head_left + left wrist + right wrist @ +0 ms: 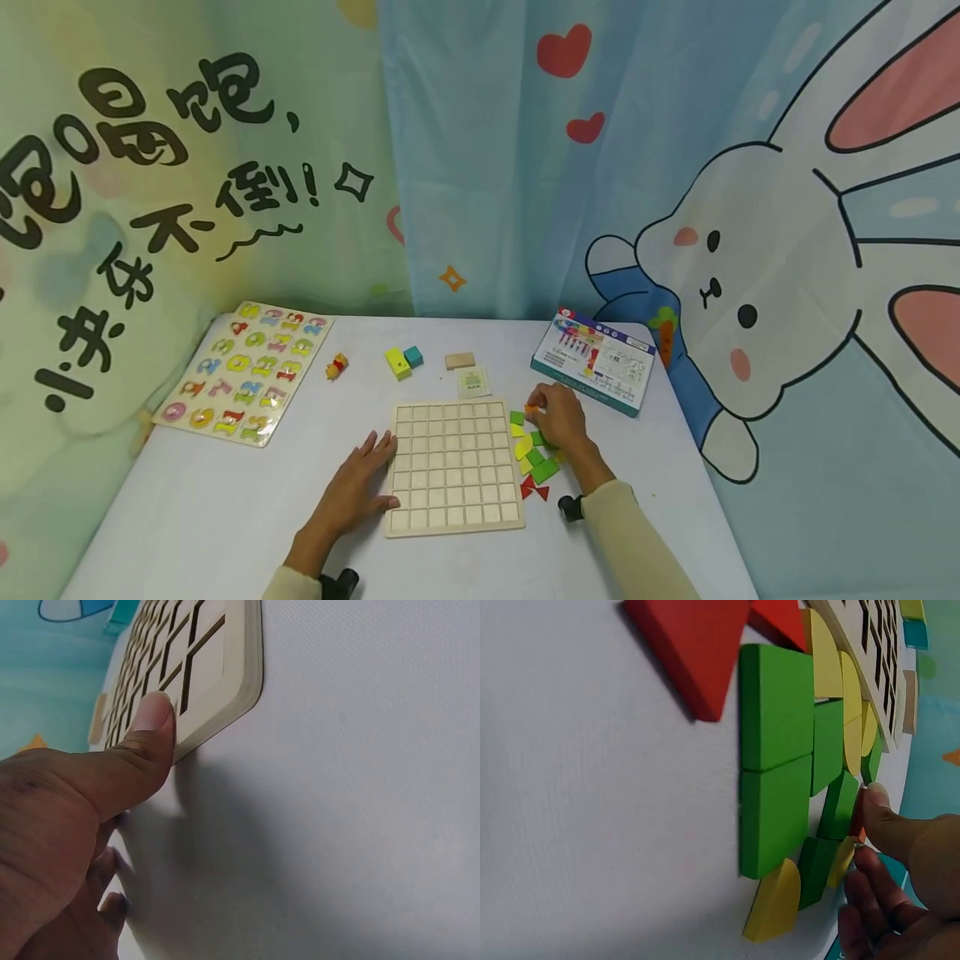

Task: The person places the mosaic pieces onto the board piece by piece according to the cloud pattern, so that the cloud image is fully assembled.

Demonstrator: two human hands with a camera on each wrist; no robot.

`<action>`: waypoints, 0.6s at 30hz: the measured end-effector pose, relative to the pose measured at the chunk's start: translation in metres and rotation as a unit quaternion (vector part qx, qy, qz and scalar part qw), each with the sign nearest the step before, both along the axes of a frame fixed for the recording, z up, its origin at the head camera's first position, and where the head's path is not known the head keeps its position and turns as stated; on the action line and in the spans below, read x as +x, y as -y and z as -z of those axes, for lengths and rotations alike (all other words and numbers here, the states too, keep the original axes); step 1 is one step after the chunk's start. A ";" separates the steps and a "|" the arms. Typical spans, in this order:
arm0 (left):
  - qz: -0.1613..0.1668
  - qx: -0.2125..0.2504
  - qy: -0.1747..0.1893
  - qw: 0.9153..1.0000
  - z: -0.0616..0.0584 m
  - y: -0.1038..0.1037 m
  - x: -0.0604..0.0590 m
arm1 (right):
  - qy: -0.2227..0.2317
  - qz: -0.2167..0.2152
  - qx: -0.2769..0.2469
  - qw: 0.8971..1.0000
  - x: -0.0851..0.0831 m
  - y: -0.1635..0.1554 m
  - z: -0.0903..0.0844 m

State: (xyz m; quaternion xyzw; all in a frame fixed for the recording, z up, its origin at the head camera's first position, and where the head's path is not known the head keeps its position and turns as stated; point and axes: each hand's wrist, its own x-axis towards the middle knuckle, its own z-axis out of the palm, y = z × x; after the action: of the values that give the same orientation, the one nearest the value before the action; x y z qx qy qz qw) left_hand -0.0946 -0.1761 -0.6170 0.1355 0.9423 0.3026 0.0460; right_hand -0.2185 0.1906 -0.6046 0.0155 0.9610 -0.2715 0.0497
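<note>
While left hand [357,485], fingers spread, touches grid board [453,470] at its left edge, right hand [562,418] pinches orange piece [858,814] just off the far right corner.

Noted matt wood in gridded board [456,468], lower centre; smooth, matt blocks [786,705]; finely textured table [367,765]; cloth-like curtain [461,142], top.

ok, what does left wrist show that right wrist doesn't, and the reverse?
Left wrist only: the left hand, thumb on the wooden grid board.
Right wrist only: the right hand, fingers pinching an orange block, plus green blocks, yellow blocks and red triangular blocks.
Both: the wooden grid board, white table and plain wooden block.
</note>
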 end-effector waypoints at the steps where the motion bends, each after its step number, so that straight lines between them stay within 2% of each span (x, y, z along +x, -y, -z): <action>1: -0.002 0.000 0.005 1.000 0.000 0.000 0.000 | 0.002 -0.003 0.001 1.000 0.000 0.000 -0.001; 9: 0.001 0.008 -0.015 1.000 0.002 0.000 -0.001 | -0.016 0.004 -0.016 1.000 0.005 0.001 -0.004; 13: 0.001 0.011 -0.014 1.000 0.003 0.001 -0.001 | -0.054 -0.008 -0.035 0.998 0.017 0.009 -0.009; 18: 0.001 0.009 -0.003 1.000 0.003 0.002 -0.001 | -0.104 -0.038 -0.074 0.991 0.035 0.036 -0.018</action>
State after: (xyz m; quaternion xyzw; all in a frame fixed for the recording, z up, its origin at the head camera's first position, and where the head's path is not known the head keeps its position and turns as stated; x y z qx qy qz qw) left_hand -0.0953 -0.1777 -0.6201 0.1379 0.9396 0.3104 0.0420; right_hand -0.1840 0.1547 -0.5869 -0.0531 0.9383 -0.3395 -0.0392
